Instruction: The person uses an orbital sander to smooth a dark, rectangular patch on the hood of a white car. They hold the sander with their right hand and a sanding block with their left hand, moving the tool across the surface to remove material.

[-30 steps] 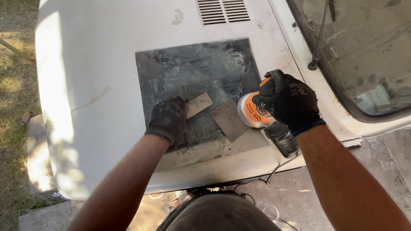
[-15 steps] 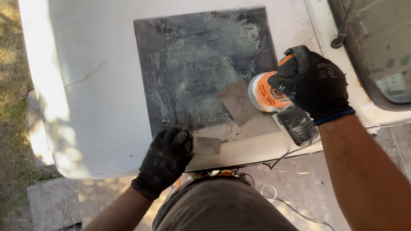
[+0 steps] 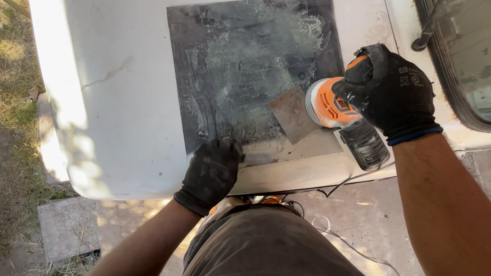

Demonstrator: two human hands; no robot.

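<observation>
Both my hands wear black gloves. My left hand (image 3: 212, 171) presses a small piece of sandpaper (image 3: 257, 160) flat on the near edge of the dark sanded patch (image 3: 245, 66) on a white car hood (image 3: 123, 102). My right hand (image 3: 391, 92) grips an orange and white power sander (image 3: 330, 105) at the patch's right edge. Its black dust canister (image 3: 364, 144) points toward me. A loose brownish sandpaper sheet (image 3: 292, 113) lies just left of the sander.
The windshield with a wiper (image 3: 460, 61) is at the right. A thin cable (image 3: 337, 235) hangs from the sander down over the concrete ground. Grass (image 3: 18, 112) and a flat paving slab (image 3: 69, 227) lie to the left of the car.
My left hand slid toward me from the patch's middle to its near edge, taking the small sandpaper piece along. The right hand and sander kept their place by the patch.
</observation>
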